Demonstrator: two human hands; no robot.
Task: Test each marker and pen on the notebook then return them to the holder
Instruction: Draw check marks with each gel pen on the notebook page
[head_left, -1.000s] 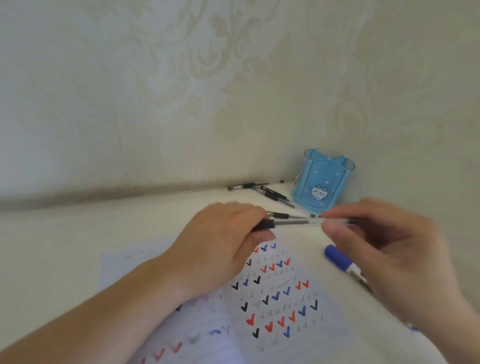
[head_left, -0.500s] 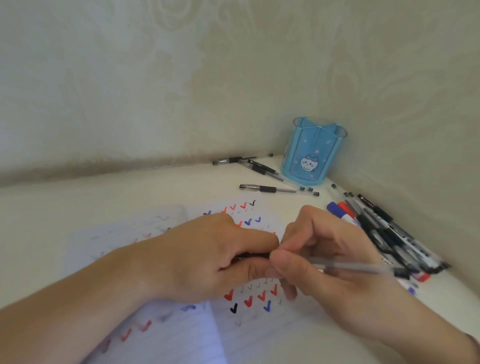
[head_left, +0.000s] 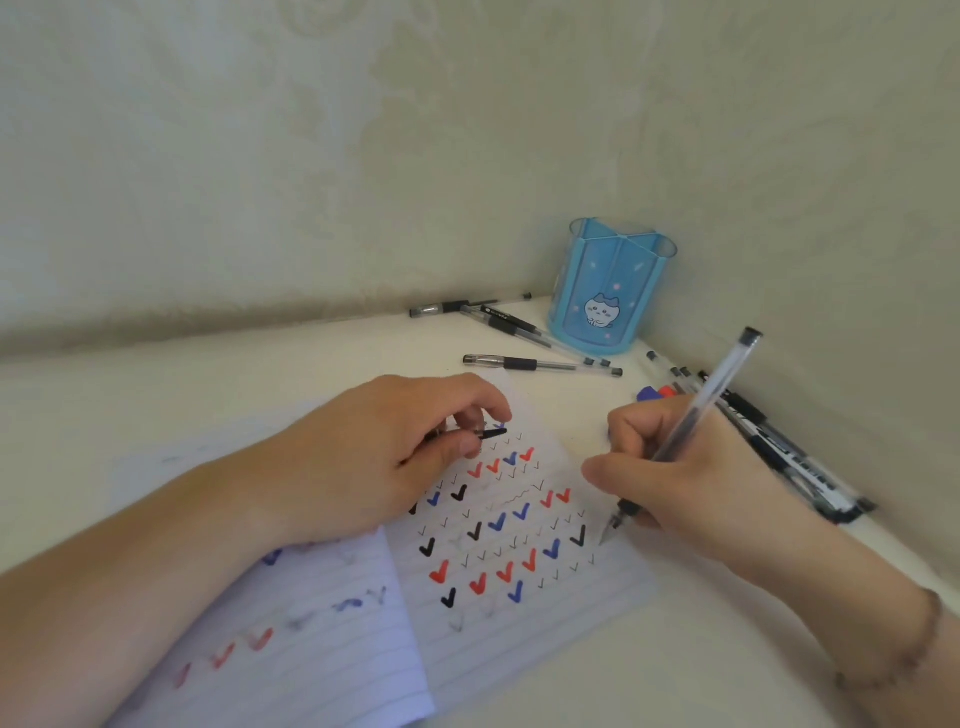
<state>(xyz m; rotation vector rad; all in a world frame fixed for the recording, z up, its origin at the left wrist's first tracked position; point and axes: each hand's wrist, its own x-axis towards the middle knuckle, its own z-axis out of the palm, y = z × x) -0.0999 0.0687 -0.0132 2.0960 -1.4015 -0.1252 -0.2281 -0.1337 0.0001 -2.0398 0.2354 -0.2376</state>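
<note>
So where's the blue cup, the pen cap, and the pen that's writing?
Blue holder (head_left: 602, 296): head view, front wall.
Pen cap (head_left: 491, 432): head view, its tip.
Pen (head_left: 698, 410): head view, clear barrel.

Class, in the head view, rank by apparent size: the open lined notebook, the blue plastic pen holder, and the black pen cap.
1. Open lined notebook
2. Blue plastic pen holder
3. Black pen cap, pinched in the left hand

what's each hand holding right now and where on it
The right hand holds a clear pen low on its barrel, near the tip. The left hand pinches the pen's black cap by its end.
</note>
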